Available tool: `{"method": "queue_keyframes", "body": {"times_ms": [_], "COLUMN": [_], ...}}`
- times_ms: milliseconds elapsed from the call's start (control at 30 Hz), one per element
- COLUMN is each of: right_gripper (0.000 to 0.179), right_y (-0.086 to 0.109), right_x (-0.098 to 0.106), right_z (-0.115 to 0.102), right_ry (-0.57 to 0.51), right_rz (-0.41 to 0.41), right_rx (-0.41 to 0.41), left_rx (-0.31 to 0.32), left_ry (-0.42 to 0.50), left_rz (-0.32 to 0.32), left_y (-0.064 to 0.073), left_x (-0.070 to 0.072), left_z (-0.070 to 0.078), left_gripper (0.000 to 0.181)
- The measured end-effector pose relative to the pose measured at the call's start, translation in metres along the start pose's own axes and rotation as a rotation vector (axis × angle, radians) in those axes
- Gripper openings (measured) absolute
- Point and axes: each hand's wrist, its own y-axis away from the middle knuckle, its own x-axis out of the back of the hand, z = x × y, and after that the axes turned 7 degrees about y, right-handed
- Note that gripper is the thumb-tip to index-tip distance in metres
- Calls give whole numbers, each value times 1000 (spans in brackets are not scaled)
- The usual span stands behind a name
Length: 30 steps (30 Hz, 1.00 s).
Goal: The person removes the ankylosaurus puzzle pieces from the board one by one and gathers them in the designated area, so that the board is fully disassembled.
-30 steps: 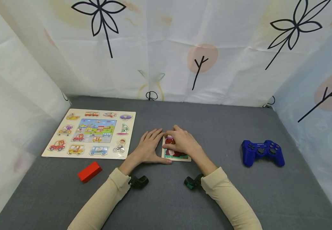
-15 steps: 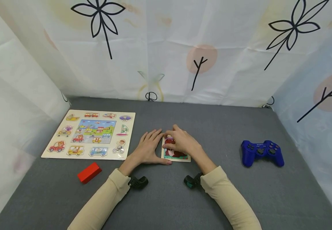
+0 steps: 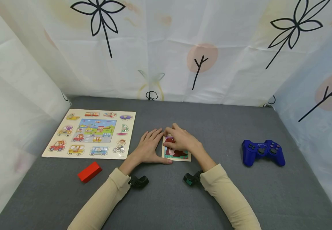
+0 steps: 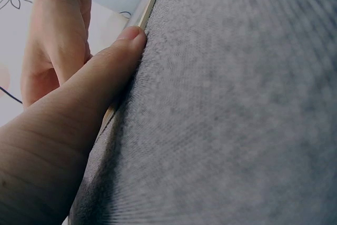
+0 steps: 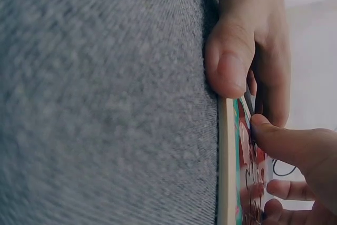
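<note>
A small wooden picture puzzle (image 3: 178,154), red-brown and teal with a pale rim, lies in the middle of the grey table. My left hand (image 3: 148,150) lies along its left side with straight, spread fingers; the thumb touches the near edge. Over the picture, my right hand (image 3: 183,140) has curled fingers, and its thumb and index seem to pinch a puzzle piece (image 5: 249,101) near the left rim. In the right wrist view, that piece shows only as a thin dark edge beside the thumb (image 5: 274,139). The index fingertip is hidden there.
A larger vehicle puzzle board (image 3: 102,156) lies at the back left. Nearer on that side is a red block (image 3: 89,172). A blue game controller (image 3: 262,151) rests at the right. Patterned white cloth (image 3: 166,48) hangs around the back and sides.
My right hand has risen slightly, and its index finger and thumb have shifted a little at the puzzle's left side. The left hand stays in place.
</note>
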Motion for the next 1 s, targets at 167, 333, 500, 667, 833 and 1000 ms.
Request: {"method": "queue_keyframes", "body": {"times_ms": [167,333,500,667,833,1000], "right_gripper": [34,42,49,41,37,35], "right_y": [1,4,5,5,6,5], "right_x": [0,-1,-2,-3,-4,-5], "right_z": [-2,-3,-3,-2,-2,-2], "right_ry": [5,-8,-11,4,-1,-1], "right_rz": [32,70,90,98,110,114], "right_rx": [16,21,10,8,14,5], "left_rx": [2,2,-8,-2,-2,8], "left_ry": [-3,0,-2,3,7,4], "left_rz": [2,-4,0,10,13,5], "left_y": [-1,-1,-1,0,0,-1], "left_x": [1,1,1,1,0,0], "left_z": [1,1,0,0,0,1], "left_gripper": [120,121,118,117,116,117]}}
